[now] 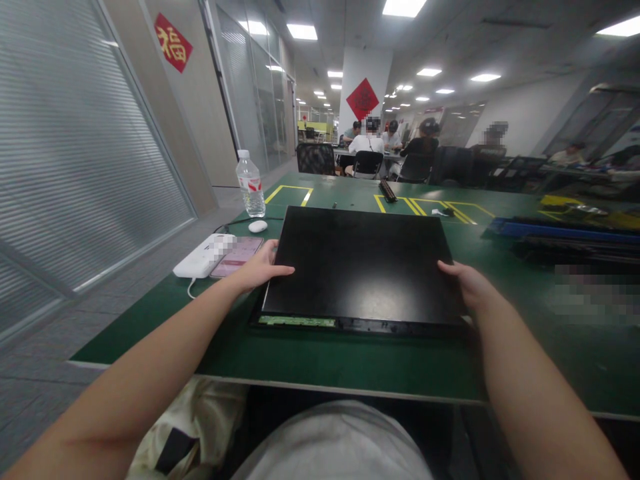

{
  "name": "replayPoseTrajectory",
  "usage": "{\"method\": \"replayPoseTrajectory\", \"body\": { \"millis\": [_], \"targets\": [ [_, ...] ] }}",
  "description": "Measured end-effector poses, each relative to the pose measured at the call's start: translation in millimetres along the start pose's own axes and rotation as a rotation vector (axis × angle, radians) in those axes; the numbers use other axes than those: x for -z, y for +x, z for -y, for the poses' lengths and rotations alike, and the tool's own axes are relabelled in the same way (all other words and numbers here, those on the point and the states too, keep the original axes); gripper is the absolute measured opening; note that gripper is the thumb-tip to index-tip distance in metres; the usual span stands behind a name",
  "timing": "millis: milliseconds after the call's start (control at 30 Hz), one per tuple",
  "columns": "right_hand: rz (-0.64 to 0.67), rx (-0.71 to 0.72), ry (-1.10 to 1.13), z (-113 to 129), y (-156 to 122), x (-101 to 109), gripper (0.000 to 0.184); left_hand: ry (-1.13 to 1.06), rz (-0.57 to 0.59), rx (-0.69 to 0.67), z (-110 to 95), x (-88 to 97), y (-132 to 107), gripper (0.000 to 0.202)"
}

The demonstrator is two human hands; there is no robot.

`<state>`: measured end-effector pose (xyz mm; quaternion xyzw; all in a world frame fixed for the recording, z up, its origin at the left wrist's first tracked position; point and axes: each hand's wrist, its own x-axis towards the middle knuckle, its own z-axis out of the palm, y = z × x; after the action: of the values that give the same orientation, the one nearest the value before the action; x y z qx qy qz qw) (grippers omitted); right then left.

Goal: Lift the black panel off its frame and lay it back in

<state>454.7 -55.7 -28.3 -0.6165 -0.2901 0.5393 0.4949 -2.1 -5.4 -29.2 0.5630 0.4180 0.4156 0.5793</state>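
Note:
A large flat black panel [360,263], like a bare display screen, lies on the green table [320,363] in front of me, with a thin green circuit strip [297,321] along its near edge. My left hand [257,269] grips the panel's left edge, thumb on top. On the opposite side, my right hand [469,285] clasps the right edge near the front corner, fingers curled under the rim.
Left of the panel lie a white power strip [200,259], a phone [236,256], a small white case [258,227] and a water bottle [251,184]. Dark and blue parts [560,233] sit at the right. Several people sit at the far desks beyond.

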Motion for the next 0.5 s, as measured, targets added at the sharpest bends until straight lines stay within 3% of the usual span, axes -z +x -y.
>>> {"method": "replayPoseTrajectory", "body": {
  "millis": [500],
  "targets": [
    [0.034, 0.015, -0.053, -1.3, 3.3, 2.9, 0.045, 0.002, 0.006, -0.023, 3.1, 3.7, 0.8, 0.072]
  ]
}}
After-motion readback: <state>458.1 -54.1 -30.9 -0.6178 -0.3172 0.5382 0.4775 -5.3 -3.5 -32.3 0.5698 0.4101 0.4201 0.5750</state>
